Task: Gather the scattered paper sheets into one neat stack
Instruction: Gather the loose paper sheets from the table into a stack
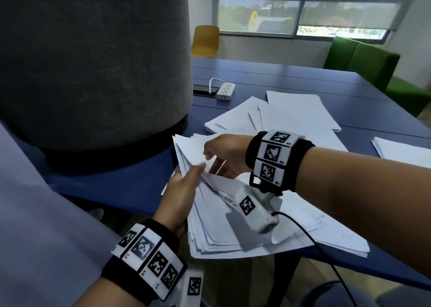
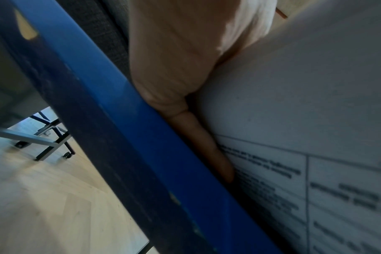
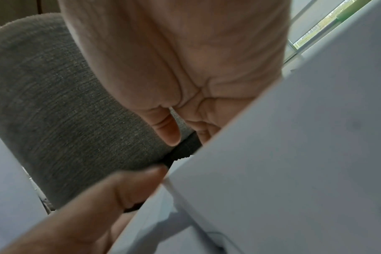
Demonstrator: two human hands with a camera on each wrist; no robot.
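A thick, uneven pile of white paper sheets (image 1: 233,227) lies at the blue table's near edge (image 1: 112,185). My left hand (image 1: 184,190) grips the pile's left side, thumb on top and fingers underneath. In the left wrist view the left hand (image 2: 176,68) has a finger tucked between a printed sheet (image 2: 315,154) and the table edge (image 2: 141,137). My right hand (image 1: 221,155) holds the raised far ends of several sheets, which fan upward. In the right wrist view the right hand (image 3: 185,68) has fingers hidden behind a white sheet (image 3: 294,154). More loose sheets (image 1: 296,115) lie spread farther back.
A wide grey fabric column (image 1: 93,61) stands on the table just left of the pile. A white power strip (image 1: 225,91) lies behind. Another small paper pile (image 1: 405,150) sits at the right edge. A yellow chair (image 1: 205,41) and green sofa (image 1: 363,61) stand beyond.
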